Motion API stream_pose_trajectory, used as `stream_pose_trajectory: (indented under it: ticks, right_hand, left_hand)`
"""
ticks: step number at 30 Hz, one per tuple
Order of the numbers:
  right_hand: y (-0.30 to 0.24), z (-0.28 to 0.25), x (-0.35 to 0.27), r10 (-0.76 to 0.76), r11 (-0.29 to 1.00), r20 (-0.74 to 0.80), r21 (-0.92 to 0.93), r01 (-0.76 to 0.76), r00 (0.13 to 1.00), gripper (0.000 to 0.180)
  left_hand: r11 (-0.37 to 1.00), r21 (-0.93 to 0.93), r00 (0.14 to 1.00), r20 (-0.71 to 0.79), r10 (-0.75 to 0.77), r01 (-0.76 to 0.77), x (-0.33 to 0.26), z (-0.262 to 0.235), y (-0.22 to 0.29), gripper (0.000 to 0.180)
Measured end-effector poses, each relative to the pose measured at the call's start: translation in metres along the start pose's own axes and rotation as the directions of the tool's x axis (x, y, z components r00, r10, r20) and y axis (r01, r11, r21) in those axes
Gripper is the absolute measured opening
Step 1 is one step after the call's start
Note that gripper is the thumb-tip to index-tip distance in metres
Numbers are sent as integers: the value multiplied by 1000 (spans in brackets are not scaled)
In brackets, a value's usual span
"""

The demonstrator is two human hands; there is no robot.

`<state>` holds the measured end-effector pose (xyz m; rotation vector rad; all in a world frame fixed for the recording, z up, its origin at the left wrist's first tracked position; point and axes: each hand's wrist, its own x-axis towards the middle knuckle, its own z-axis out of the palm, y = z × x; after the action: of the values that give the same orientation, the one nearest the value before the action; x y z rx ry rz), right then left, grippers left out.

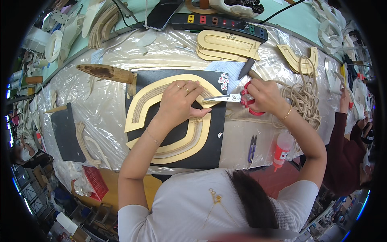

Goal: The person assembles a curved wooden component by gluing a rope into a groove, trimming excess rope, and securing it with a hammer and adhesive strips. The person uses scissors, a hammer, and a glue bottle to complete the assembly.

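Brightly lit, glinting off crinkled plastic sheeting (pixel 105 121), crisp at centre, blurred at bottom, bent toward darkened edges.

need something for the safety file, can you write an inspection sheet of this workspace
surface: wrinkled clear plastic sheet, black board on it
work pieces: cream curved material with braided strips, on the board
clutter: cord heap, hammer, purple snips, clear and red bottle, all on the right side
hands: left hand on the curved material; right hand holds red-handled scissors, tips close to the left hand
cables: black cable by the power strip
surroundings: co-worker's dark red sleeve at the right
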<state>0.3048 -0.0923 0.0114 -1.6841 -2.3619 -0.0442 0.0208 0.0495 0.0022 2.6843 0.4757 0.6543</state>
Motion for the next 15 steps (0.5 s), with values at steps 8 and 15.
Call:
stream_pose_trajectory:
  ticks: [8, 15]
  right_hand:
    - [52, -17, 15, 493, 839, -38, -244, -487, 869, 31]
    - [78, -11, 18, 583, 812, 134, -123, -571, 801, 35]
  left_hand:
    - [984, 171, 986, 168, 23, -52, -13, 10, 16, 58]
    - [959, 276, 981, 193, 14, -68, -22, 17, 16, 55]
